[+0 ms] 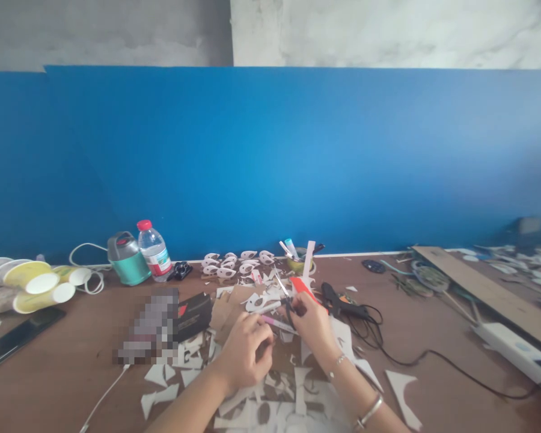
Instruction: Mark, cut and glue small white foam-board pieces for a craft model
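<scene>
My right hand (313, 325) is closed on a pair of scissors (281, 281), its dark handles partly hidden by the fingers and its blades pointing up and away. To the left, my left hand (247, 352) has its fingers curled toward the thumb; whatever it may hold is hidden. Just beyond that hand lies a white cut-out with an oval hole (258, 302). A pink and white pen (278, 325) rests between the two hands. Beside my right hand is a red piece (300, 286). White paper scraps (301, 385) are spread beneath and around both forearms.
Several curved white cut-outs (226, 273) stand near the blue partition (270, 156). A black glue gun (342, 302) with a cable lies at right. Leftward are a water bottle (155, 252), a teal container (130, 264), paper cups (38, 284) and a dark phone-like slab (24, 337).
</scene>
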### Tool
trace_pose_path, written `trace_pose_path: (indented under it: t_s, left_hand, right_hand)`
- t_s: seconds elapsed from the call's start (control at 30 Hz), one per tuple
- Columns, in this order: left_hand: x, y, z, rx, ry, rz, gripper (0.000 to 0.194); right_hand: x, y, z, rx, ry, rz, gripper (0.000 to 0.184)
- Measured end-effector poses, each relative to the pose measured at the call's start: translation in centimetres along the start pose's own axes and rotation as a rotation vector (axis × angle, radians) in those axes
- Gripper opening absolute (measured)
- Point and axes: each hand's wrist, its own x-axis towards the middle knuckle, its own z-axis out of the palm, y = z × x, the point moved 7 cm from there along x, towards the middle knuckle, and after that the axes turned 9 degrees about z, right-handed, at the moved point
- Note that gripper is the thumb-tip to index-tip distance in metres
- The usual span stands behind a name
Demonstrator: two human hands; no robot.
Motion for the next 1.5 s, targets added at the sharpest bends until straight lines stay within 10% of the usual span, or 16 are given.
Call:
trace_pose_path:
  t_s: [1.07,1.5]
  left_hand:
    - [-1.4,-4.4,-0.9,-0.174,0.355,-0.357,0.019]
    - [-2.7,-7.5,-0.7,-0.359,0.601,-0.568,0.025]
  right_hand:
    - [-0.1,0.8,1.4,0.033,-0.237,0.148,0.01]
    - [-0.8,-2.7,1.3,-0.117,-0.079,-0.269,0.021]
